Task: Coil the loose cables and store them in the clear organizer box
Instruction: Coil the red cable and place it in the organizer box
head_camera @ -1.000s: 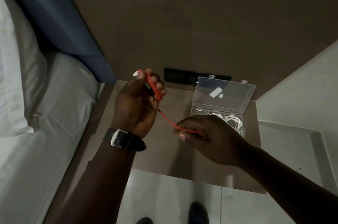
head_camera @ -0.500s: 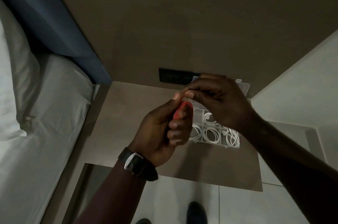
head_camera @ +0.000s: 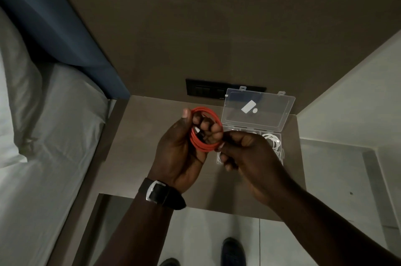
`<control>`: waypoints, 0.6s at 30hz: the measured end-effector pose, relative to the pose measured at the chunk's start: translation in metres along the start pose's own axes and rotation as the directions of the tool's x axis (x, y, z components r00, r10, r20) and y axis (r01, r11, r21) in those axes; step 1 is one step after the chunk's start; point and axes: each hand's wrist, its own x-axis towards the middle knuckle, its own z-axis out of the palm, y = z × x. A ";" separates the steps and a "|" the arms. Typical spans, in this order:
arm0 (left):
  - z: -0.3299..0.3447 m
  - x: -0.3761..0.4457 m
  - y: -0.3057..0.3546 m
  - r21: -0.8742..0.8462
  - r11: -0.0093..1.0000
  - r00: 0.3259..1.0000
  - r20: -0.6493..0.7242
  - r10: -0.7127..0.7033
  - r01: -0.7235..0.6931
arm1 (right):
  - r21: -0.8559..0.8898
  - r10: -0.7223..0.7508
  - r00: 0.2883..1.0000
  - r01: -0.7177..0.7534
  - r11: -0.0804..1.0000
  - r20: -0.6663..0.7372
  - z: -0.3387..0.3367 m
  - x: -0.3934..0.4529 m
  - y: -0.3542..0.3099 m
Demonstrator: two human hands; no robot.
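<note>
A red cable [head_camera: 200, 146], wound into a round coil of several loops, is held around the fingers of my left hand [head_camera: 182, 148] above the small table. My right hand [head_camera: 249, 157] pinches the coil's lower right edge, where a white plug end shows. Behind my hands stands the clear organizer box [head_camera: 258, 114] with its lid tilted open. White coiled cables [head_camera: 273, 141] lie in its compartments. My right hand hides part of the box's base.
The brown bedside table [head_camera: 134, 146] bears the box. A black switch panel [head_camera: 204, 90] sits on the wall behind it. A bed with white sheets [head_camera: 43, 135] lies to the left. A pale ledge [head_camera: 338, 168] is on the right, tiled floor and my shoes below.
The loose stretch of red cable seen a second ago is now wound into the coil. My right hand has come down from above the left to the coil's lower right edge.
</note>
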 end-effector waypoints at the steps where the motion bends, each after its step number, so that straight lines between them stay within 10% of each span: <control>1: 0.000 -0.001 -0.002 0.043 0.999 0.999 -0.038 0.019 -0.018 | -0.038 -0.030 0.999 0.028 0.999 -0.040 -0.002 0.001 -0.001; 8: 0.005 0.002 -0.005 0.027 0.999 0.976 -0.216 0.038 -0.033 | -0.431 -0.331 0.926 0.227 0.873 -0.182 -0.008 0.002 0.001; 13: 0.005 0.005 -0.005 0.085 0.995 0.974 -0.214 0.072 -0.055 | -0.580 -0.596 0.799 0.521 0.626 0.076 -0.012 -0.011 0.004; 18: 0.008 0.001 -0.017 0.275 0.958 0.978 -0.164 0.130 -0.082 | -0.421 -0.498 0.867 0.445 0.791 -0.021 -0.012 -0.004 0.002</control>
